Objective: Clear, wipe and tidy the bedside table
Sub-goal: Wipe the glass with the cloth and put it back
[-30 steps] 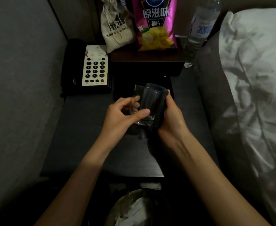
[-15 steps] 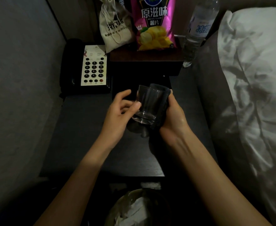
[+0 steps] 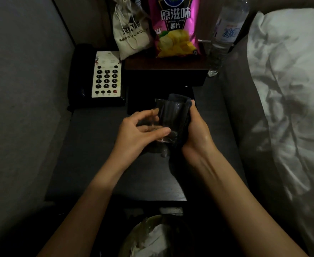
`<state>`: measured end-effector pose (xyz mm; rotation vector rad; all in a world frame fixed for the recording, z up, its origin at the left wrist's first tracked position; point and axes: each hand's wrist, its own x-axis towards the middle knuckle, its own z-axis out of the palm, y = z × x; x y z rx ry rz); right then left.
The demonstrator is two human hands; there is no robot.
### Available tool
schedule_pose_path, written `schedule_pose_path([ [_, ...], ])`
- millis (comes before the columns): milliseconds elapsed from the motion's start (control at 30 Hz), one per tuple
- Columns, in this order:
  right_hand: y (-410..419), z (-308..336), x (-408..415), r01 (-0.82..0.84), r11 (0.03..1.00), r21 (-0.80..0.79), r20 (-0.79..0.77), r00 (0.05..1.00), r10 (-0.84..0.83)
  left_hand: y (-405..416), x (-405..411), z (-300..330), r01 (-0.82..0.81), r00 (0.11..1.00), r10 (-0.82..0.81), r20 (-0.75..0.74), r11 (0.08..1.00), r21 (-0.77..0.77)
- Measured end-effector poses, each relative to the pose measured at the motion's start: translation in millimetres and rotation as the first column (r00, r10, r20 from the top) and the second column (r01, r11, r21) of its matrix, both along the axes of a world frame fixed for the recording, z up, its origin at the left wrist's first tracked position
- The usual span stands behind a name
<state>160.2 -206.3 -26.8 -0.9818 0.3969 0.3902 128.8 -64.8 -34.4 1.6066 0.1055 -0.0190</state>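
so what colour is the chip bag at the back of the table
Bright pink-magenta, with yellow chips pictured low on the front and white lettering; the chip bag shows clearly in the head view.

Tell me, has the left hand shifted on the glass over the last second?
Yes. The left hand opened off the glass, then closed back on its base, staying just right of the phone.

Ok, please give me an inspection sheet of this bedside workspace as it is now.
Surface: dark bedside table, dimly lit.
Job's things: clear drinking glass held above the table, dark cloth wrapped against its right side.
Clutter: black telephone with pale keypad, cream drawstring bag, pink crisp packet, clear plastic water bottle.
Hands: left hand grips the glass; right hand grips the cloth.
Cables: nothing seen.
Surroundings: white bedding on the right, bin with white paper below.
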Motion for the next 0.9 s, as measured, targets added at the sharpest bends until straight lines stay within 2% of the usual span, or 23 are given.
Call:
schedule_pose_path([
  [67,-1.4,1.5,0.0,-0.009,1.000,0.014,0.004,1.000,0.009,1.3,0.4,3.6,0.019,0.999,-0.023,-0.036,0.995,-0.096],
  [167,-1.5,3.6,0.7,0.002,0.999,0.037,0.006,1.000,-0.002,3.9,0.8,6.2,0.047,0.998,-0.054,-0.045,0.990,-0.130],
  [333,-0.4,4.4,-0.1,0.009,1.000,0.027,0.023,1.000,-0.010,3.5,0.7,6.4,0.101,0.994,-0.102,-0.027,0.994,-0.040],
  [467,3.5,3.2,-2.7,-0.018,0.999,-0.045,0.060,0.998,0.020,-5.0,1.5,4.4,0.034,0.999,-0.034,-0.005,0.997,0.063],
  [600,4.6,3.3,-3.0,-0.018,0.999,-0.043,0.071,0.997,0.021,-6.3,2.8,2.9,-0.009,0.999,0.006,0.035,0.996,0.090],
  [733,1.5,3.9,-0.6,0.011,1.000,-0.004,0.005,1.000,-0.011,-7.2,2.8,2.8,0.017,0.998,-0.023,0.063,0.995,0.099],
  [900,5.3,5.5,1.7,-0.009,0.996,0.087,-0.171,0.985,0.023,-9.5,1.5,1.5,0.024,0.990,-0.042,0.135,0.991,0.131],
])
